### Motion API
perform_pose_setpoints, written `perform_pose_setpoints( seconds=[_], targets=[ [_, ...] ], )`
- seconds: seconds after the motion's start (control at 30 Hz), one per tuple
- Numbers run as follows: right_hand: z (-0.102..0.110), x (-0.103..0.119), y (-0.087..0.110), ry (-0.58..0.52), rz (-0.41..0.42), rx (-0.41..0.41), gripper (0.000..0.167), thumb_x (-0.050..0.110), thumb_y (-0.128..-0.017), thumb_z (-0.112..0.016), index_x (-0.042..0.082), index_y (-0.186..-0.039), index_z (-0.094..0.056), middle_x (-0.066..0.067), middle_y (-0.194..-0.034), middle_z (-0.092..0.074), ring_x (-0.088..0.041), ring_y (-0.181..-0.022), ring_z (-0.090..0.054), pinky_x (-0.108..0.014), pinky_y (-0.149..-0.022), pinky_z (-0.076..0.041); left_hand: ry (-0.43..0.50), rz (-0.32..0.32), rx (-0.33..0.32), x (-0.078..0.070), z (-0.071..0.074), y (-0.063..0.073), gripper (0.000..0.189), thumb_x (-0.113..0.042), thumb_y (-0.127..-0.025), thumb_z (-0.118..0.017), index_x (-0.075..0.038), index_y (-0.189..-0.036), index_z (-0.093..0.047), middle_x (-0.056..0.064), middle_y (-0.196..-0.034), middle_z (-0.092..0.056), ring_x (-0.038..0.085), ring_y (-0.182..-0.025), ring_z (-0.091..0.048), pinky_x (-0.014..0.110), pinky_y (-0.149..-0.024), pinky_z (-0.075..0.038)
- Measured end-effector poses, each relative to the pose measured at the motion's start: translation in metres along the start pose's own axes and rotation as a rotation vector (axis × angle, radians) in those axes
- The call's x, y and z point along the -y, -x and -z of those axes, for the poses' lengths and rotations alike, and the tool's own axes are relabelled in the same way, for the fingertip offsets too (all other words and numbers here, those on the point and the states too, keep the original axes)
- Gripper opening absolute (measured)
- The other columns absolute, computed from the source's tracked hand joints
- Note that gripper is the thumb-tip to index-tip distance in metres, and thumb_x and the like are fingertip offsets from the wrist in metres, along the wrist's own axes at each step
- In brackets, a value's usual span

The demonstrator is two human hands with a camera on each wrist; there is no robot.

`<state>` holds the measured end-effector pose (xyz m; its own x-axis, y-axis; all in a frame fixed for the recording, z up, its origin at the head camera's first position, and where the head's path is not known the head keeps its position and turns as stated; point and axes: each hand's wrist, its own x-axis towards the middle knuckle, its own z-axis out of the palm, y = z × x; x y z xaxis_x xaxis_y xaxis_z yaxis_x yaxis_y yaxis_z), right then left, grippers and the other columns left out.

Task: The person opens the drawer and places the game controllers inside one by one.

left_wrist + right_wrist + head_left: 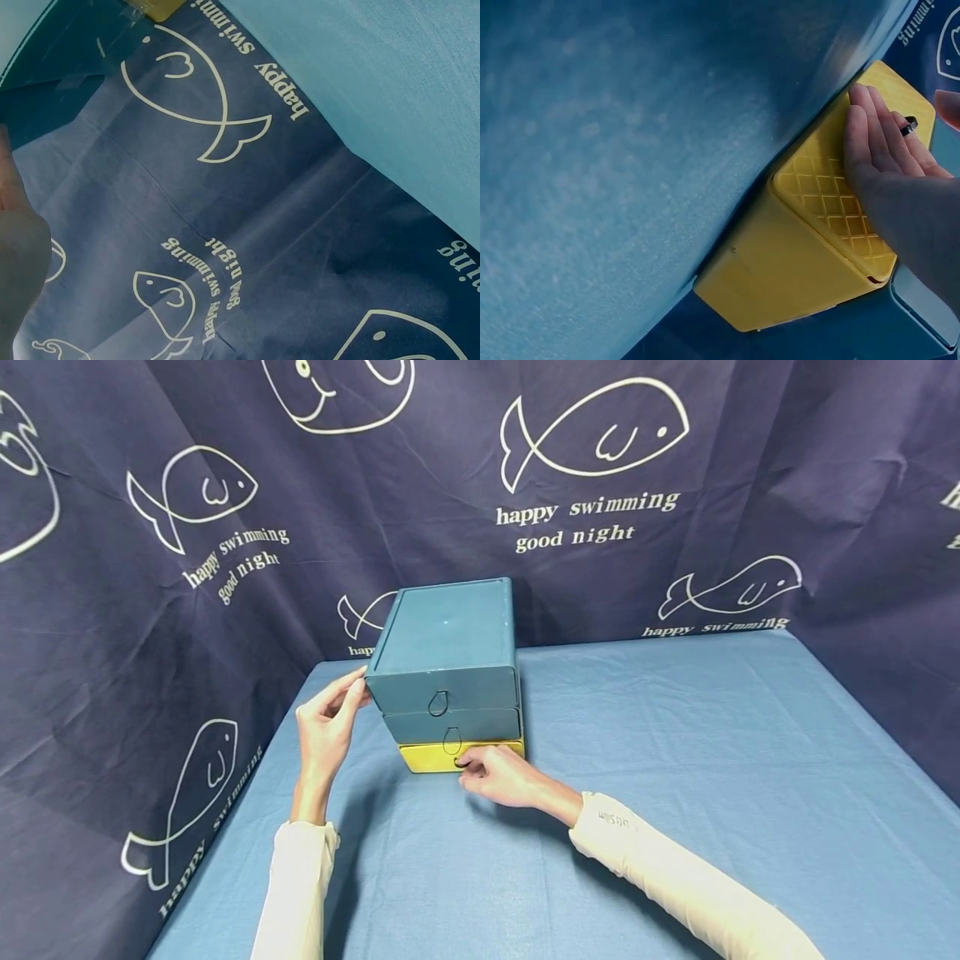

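A three-tier drawer cabinet (450, 627) stands toward the back of the table, with two teal drawers above a yellow drawer (427, 758). My right hand (498, 777) is at the yellow drawer's front, its fingertips at a small black loop pull (460, 762). In the right wrist view that black loop (909, 125) sits round one finger, in front of the yellow face. My left hand (330, 718) touches the cabinet's upper left front corner with fingers fairly straight. Only part of this hand (19, 247) shows in the left wrist view, beside the teal side.
Two more loop pulls hang on the teal fronts, the upper loop (438, 702) and the lower loop (452, 741). A blue cloth (675, 793) covers the table. Dark blue curtains (585, 593) with white fish drawings rise behind it and at both sides.
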<state>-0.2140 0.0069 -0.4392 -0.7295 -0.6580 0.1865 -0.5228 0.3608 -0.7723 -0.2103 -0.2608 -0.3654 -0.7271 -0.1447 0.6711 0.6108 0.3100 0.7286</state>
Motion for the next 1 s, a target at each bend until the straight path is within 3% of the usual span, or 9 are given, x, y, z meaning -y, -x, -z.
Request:
perform_pose_setpoints(
  seconds=[0.23, 1.0],
  targets=[
    [0.0005, -0.0005, -0.0014, 0.020, 0.002, -0.003, 0.028, 0.009, -0.097, -0.069, -0.005, -0.121, -0.070, -0.016, -0.112, -0.075, -0.025, -0.101, -0.073, -0.033, -0.087, -0.057, 0.002, 0.002, 0.001, -0.0001, -0.0002, 0.0002, 0.025, -0.004, -0.100, -0.069, 0.002, -0.123, -0.074, 0.006, -0.100, -0.078, 0.012, -0.084, -0.076, 0.036, -0.083, -0.059],
    [0.0010, -0.0016, -0.0040, 0.005, -0.008, 0.002, 0.029, 0.008, -0.097, -0.068, -0.006, -0.123, -0.069, -0.018, -0.113, -0.074, -0.026, -0.103, -0.073, -0.036, -0.089, -0.057, -0.010, -0.010, -0.004, 0.0010, -0.0001, -0.0005, 0.024, -0.004, -0.100, -0.069, 0.002, -0.123, -0.075, 0.006, -0.099, -0.078, 0.013, -0.082, -0.076, 0.032, -0.081, -0.060]
  ],
)
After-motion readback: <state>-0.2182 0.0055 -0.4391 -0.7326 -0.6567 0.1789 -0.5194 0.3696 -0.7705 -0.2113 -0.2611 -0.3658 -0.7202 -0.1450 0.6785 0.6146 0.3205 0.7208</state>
